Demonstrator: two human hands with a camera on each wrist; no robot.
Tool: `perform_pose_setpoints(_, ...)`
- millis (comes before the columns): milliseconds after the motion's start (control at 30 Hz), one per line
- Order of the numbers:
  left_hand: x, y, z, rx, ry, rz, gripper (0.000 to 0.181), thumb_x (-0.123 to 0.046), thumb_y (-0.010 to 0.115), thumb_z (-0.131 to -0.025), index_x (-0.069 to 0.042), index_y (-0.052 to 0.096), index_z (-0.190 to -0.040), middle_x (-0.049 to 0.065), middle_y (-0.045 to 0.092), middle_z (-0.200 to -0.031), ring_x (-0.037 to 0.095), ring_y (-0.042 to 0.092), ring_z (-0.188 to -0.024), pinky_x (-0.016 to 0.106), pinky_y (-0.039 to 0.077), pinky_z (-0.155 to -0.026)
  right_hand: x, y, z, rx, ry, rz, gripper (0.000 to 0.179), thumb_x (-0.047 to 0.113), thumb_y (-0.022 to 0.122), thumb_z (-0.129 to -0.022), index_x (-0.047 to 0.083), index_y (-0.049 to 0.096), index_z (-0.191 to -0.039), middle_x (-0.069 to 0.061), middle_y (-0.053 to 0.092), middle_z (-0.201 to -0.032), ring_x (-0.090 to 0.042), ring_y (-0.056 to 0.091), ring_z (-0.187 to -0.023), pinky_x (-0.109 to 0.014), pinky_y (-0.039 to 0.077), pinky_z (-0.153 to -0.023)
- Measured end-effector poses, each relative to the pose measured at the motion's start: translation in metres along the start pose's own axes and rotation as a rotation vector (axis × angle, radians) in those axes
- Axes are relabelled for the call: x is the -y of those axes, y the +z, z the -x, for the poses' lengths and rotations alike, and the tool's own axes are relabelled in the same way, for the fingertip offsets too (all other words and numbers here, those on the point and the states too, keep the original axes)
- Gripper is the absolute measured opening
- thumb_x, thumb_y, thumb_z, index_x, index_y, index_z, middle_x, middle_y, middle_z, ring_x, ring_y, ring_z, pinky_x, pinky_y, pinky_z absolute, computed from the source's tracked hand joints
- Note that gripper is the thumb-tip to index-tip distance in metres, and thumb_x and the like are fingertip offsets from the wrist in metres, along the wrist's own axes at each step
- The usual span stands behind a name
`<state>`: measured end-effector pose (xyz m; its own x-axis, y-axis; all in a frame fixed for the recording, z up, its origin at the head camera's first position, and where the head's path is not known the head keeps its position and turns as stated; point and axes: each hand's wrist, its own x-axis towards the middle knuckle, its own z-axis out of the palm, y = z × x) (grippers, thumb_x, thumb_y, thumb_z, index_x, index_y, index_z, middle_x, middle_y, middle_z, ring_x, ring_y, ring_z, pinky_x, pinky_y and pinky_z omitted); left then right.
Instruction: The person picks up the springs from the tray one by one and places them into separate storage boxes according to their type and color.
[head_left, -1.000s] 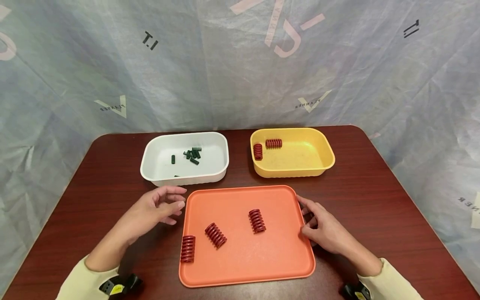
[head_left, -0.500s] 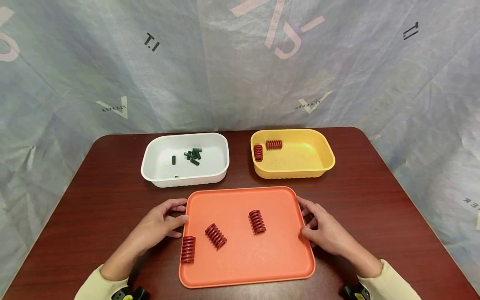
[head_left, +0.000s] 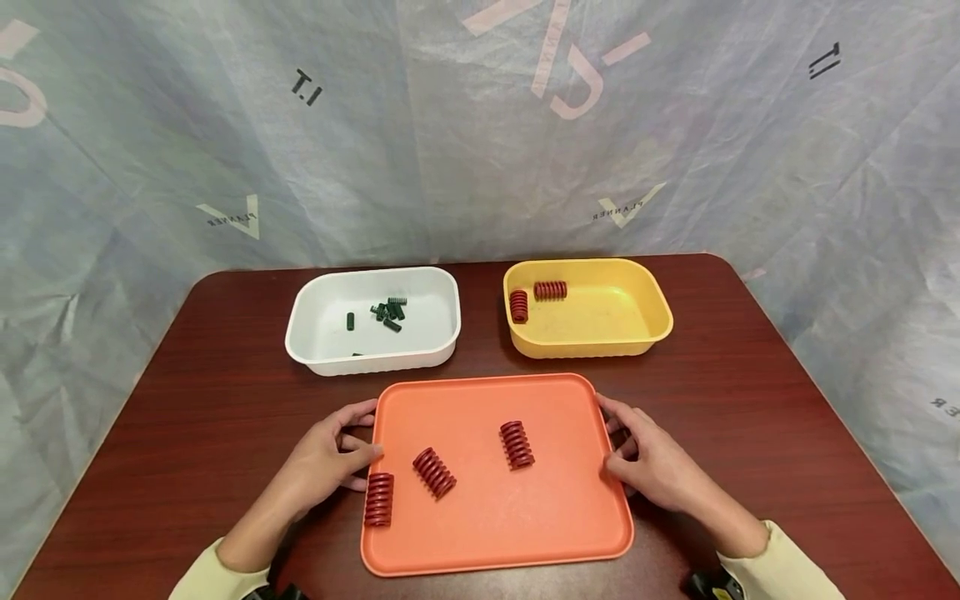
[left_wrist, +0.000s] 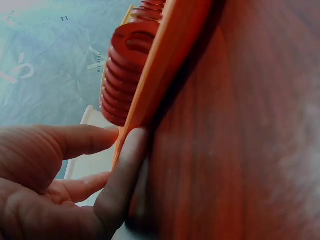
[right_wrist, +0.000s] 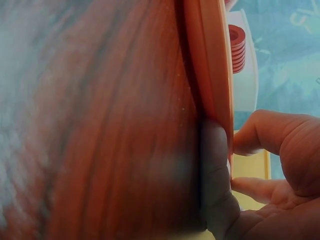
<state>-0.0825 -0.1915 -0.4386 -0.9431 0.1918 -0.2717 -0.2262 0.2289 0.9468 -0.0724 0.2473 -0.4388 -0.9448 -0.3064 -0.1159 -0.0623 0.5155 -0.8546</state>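
Note:
An orange tray (head_left: pixel 555 500) lies on the dark red wooden table, bearing three red coil springs: one by its left edge (head_left: pixel 378 500), one left of the middle (head_left: pixel 434 473) and one nearer the centre (head_left: pixel 517 444). My left hand (head_left: pixel 330 454) pinches the tray's left rim, thumb over the top and a finger against the outer side, as the left wrist view shows. At the opposite rim, my right hand (head_left: pixel 652 458) holds the tray the same way. In the left wrist view a red spring (left_wrist: pixel 125 75) rises close to the thumb.
Behind the tray on the left stands a white bin (head_left: pixel 322 333) with several small dark green springs (head_left: pixel 390 310). Right of it is a yellow bin (head_left: pixel 600 321) holding two red springs (head_left: pixel 551 290). A grey printed sheet (head_left: pixel 450 150) hangs beyond the table.
My left hand has come in from the tray's upper left, moved down and right, and taken hold of the left rim. The right hand has stayed on the right rim.

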Motion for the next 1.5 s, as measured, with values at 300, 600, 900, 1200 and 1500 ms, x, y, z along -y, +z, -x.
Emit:
perform_pose_setpoints(300,0.004,0.002,0.002,-0.017,0.014,-0.022,0.065,0.007,0.067,-0.095,-0.003,0.042,-0.154,0.022,0.048,-0.143,0.025,0.066,-0.094,0.043,0.065,-0.060,0.003,-0.001,0.000,0.008,0.023,0.004,0.082,-0.009,0.066,-0.086,0.008,0.034,-0.160,-0.021,0.049,-0.121,-0.022,0.063,-0.078,-0.034,0.059,-0.048)
perform_pose_setpoints(600,0.006,0.003,0.002,-0.028,0.008,-0.017,0.064,0.007,0.066,-0.095,-0.005,0.043,-0.154,0.021,0.047,-0.143,0.028,0.066,-0.098,0.044,0.065,-0.060,0.003,-0.002,-0.001,0.039,0.025,-0.028,0.082,-0.007,0.067,-0.087,0.006,0.033,-0.160,-0.023,0.048,-0.121,-0.025,0.065,-0.080,-0.035,0.060,-0.048)
perform_pose_setpoints(900,0.005,0.003,0.002,-0.039,0.003,-0.037,0.065,0.007,0.068,-0.095,-0.007,0.044,-0.154,0.020,0.048,-0.143,0.027,0.066,-0.097,0.043,0.064,-0.059,0.013,-0.007,-0.005,-0.031,-0.053,0.158,0.069,-0.002,0.071,-0.087,0.000,0.044,-0.151,-0.019,0.054,-0.112,-0.019,0.061,-0.076,-0.031,0.058,-0.054)
perform_pose_setpoints(1200,0.003,0.003,0.002,-0.039,0.000,-0.051,0.065,0.006,0.067,-0.096,-0.008,0.043,-0.154,0.019,0.048,-0.143,0.027,0.066,-0.098,0.043,0.065,-0.059,0.035,-0.010,-0.018,-0.061,-0.150,0.081,0.052,0.000,0.075,-0.091,-0.001,0.055,-0.139,-0.022,0.059,-0.117,-0.022,0.067,-0.074,-0.033,0.059,-0.057)
perform_pose_setpoints(1500,0.003,0.003,0.003,-0.030,0.012,-0.037,0.065,0.006,0.066,-0.096,-0.006,0.042,-0.155,0.021,0.047,-0.144,0.025,0.066,-0.096,0.044,0.065,-0.060,0.045,-0.005,-0.032,0.245,0.037,-0.284,0.057,0.010,0.068,-0.100,-0.003,0.043,-0.149,-0.030,0.051,-0.139,-0.043,0.072,-0.089,-0.047,0.063,-0.058)
